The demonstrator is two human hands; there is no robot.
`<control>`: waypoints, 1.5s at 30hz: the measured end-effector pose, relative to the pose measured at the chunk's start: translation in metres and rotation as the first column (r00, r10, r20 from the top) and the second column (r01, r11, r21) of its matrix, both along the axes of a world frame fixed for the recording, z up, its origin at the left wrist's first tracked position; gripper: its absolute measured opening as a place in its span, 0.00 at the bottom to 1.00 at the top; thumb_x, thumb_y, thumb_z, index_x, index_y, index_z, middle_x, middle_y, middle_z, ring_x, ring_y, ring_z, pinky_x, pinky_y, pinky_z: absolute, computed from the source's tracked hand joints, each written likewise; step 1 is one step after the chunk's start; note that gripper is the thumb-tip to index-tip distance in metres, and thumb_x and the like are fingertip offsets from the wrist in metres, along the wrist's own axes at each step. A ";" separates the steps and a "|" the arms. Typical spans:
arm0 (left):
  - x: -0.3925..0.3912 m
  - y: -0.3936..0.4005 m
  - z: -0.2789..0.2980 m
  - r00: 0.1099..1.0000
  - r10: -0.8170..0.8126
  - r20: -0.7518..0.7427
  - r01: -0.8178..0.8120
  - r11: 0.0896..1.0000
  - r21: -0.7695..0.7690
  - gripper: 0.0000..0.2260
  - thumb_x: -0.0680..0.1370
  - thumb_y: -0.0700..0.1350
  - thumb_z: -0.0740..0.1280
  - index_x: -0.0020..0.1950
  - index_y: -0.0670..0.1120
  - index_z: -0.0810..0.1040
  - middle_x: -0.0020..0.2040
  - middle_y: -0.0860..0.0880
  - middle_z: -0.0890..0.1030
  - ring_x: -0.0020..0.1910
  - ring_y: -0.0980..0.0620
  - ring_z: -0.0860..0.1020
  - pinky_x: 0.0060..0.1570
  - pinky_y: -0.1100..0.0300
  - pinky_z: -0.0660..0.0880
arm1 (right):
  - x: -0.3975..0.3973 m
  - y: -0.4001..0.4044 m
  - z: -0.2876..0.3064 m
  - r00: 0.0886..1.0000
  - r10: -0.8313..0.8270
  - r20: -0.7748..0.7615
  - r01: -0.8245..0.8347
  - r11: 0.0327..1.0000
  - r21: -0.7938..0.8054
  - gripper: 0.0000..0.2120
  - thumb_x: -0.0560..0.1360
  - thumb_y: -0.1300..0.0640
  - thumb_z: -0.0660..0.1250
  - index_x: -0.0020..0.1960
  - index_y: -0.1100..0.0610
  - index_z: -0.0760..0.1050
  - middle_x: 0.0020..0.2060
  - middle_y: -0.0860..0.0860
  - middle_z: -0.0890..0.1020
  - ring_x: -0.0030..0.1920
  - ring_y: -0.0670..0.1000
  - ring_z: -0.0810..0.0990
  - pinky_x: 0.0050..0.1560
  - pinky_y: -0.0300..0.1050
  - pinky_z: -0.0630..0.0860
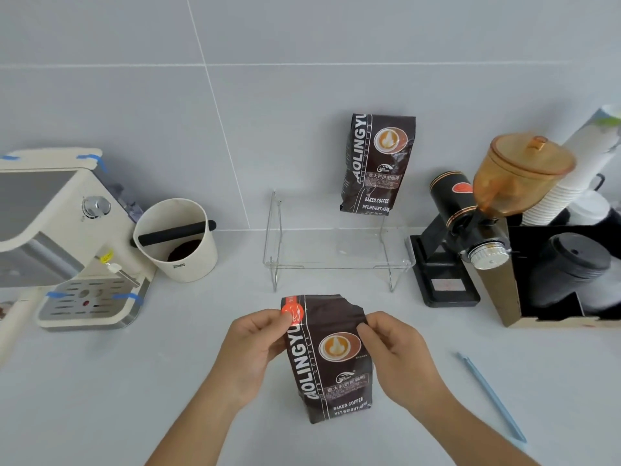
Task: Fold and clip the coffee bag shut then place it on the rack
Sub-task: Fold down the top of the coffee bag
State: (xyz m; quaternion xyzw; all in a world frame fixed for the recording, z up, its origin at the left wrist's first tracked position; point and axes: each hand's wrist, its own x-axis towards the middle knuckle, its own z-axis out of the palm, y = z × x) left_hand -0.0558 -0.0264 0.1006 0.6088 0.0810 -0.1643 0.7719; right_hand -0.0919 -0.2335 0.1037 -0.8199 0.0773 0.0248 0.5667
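- Low centre of the frame: the left hand and right hand each pinch an upper edge of the coffee bag, standing on the counter, top torn open.
- Lower right: blue clip lying well apart.
- Centre: clear rack with a second bag.

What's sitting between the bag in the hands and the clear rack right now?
Nothing: the head view shows bare white counter between the torn top of the held coffee bag and the front legs of the clear rack. The blue clip lies off to the right.
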 end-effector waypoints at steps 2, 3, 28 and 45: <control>-0.002 -0.006 0.005 0.999 -0.002 0.040 0.002 1.000 0.002 0.12 0.67 0.47 0.70 0.40 0.37 0.83 0.40 0.41 0.85 0.42 0.46 0.81 0.52 0.52 0.76 | -0.004 -0.004 0.008 1.000 -0.007 0.015 0.007 1.000 -0.005 0.18 0.78 0.61 0.62 0.32 0.46 0.71 0.26 0.40 0.79 0.30 0.40 0.75 0.31 0.31 0.69; -0.002 -0.009 0.007 0.998 -0.002 0.060 0.001 1.000 0.008 0.12 0.67 0.47 0.70 0.40 0.38 0.84 0.41 0.40 0.85 0.42 0.46 0.81 0.52 0.51 0.76 | -0.006 -0.006 0.010 1.000 -0.010 0.018 0.010 1.000 -0.003 0.18 0.78 0.61 0.62 0.32 0.46 0.72 0.27 0.39 0.79 0.30 0.40 0.76 0.30 0.30 0.70; -0.014 -0.017 0.021 0.949 -0.028 0.314 -0.064 0.958 0.279 0.11 0.73 0.33 0.70 0.46 0.49 0.84 0.41 0.48 0.87 0.42 0.52 0.85 0.48 0.59 0.79 | 0.014 -0.008 0.041 0.988 0.078 0.137 -0.060 0.990 -0.130 0.17 0.70 0.63 0.73 0.51 0.42 0.80 0.45 0.45 0.85 0.48 0.39 0.80 0.48 0.27 0.75; -0.012 -0.005 0.027 0.859 -0.201 0.470 -0.137 0.795 0.592 0.05 0.71 0.43 0.74 0.42 0.54 0.84 0.42 0.54 0.82 0.46 0.56 0.81 0.49 0.71 0.74 | 0.010 -0.003 0.045 0.957 0.194 0.214 -0.105 0.925 -0.366 0.05 0.72 0.61 0.71 0.45 0.53 0.83 0.38 0.42 0.79 0.45 0.43 0.77 0.43 0.32 0.74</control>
